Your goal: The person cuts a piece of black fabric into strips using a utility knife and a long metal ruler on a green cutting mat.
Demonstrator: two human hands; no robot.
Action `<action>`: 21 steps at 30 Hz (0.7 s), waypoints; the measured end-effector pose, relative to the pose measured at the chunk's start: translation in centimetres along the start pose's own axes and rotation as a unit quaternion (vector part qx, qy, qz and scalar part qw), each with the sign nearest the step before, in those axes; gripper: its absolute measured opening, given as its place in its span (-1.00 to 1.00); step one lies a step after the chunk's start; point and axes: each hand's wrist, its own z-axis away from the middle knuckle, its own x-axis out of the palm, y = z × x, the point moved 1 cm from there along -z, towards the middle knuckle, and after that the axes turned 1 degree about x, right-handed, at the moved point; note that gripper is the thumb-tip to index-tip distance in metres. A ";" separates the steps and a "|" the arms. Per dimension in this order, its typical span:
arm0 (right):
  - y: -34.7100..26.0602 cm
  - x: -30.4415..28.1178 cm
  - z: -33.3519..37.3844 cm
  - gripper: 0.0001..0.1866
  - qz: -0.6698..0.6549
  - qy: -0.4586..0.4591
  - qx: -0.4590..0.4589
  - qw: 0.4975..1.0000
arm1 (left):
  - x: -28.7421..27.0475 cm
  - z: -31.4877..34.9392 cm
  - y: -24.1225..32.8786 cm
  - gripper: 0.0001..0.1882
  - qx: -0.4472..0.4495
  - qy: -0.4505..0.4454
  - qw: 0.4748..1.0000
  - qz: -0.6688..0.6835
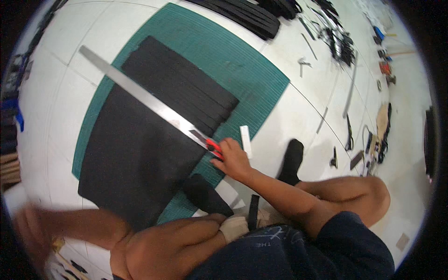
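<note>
My right hand (234,157) is closed around a red utility knife (214,148). Its blade end points up and left, over the near end of a long metal ruler (149,99). Beneath the ruler lies a dark sheet (135,154), spread on a green cutting mat (254,74). Beyond the ruler, dark strips (182,77) lie side by side on the mat. Far out at the lower left is my left hand (32,233), smeared by motion, so its fingers cannot be read. It is away from the mat.
A white bar-shaped piece (245,141) lies by the mat's right edge. Stacked black strips (238,16) sit past the far edge. Black scraps (339,44) and tools litter the tiled floor on the right. My black-socked feet (291,161) flank the mat's near corner.
</note>
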 end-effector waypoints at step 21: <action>-0.7 2.4 2.0 -0.47 -0.007 0.044 -0.040 0.998 | -1.3 16.6 -33.6 -0.40 -0.384 0.137 0.739 -0.536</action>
